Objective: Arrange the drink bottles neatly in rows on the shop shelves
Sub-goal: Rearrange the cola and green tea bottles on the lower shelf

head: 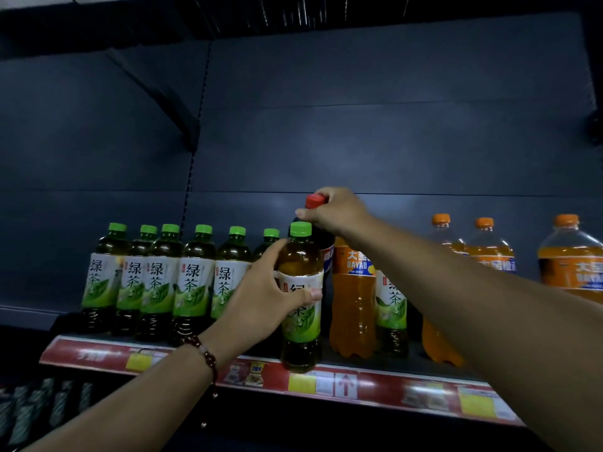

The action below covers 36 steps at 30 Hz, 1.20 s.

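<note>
Dark shelf (375, 370): green tea bottles (156, 275) rowed at its left end, my left hand (261, 298) grips another tea bottle (300, 308) at the front edge, right hand (336, 210) pinches the cola bottle (315, 201) cap, orange bottles (352, 301) unsorted.

open gap above bottles (192, 282), shelf (375, 384) front crowded
</note>
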Motion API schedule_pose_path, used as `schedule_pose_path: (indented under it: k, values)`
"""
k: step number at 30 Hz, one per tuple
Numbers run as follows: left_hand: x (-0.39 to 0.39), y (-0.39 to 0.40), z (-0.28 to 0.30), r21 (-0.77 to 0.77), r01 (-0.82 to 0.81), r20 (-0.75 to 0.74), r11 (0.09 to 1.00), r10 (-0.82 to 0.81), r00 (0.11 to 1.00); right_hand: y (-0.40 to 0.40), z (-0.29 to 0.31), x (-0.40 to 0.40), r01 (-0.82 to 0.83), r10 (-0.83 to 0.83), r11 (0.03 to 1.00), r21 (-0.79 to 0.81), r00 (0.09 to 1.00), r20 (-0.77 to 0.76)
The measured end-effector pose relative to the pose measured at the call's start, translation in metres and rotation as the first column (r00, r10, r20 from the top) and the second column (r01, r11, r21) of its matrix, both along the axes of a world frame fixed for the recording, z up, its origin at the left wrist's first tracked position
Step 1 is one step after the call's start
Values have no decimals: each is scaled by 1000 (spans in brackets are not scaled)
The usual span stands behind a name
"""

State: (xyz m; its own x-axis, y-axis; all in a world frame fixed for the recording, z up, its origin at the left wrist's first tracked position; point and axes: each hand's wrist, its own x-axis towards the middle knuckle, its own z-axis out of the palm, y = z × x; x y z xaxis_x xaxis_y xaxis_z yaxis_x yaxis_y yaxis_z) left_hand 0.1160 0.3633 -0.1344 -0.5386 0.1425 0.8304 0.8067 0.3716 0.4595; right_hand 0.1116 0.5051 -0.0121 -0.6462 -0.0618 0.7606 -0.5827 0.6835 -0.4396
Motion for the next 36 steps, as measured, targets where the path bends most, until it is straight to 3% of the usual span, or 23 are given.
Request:
schedule_pose_path:
  k: [7,12,23,29,33,36]
  values:
    - [-3,8,2,20,-42,23,999,42,999,23,-3,41,-84,63,996,-34,915,-399]
    - [-18,14,7,9,-121,45,993,121,992,29,-17,71,-123,130,991,49,831,-540]
    - [-46,43,3,-72,-439,-28,896,438,899,60,-80,130,-124,186,981,149,822,-538]
    - [-58,48,-8,-67,-462,-133,884,451,883,70,-120,149,-153,222,973,172,824,-522]
    - [-48,39,-15,-185,-607,-229,773,566,792,73,-139,158,-271,282,958,89,848,-448]
    - [-30,19,-38,-280,-531,-346,800,432,833,75,-150,162,-352,329,936,4,870,-368]
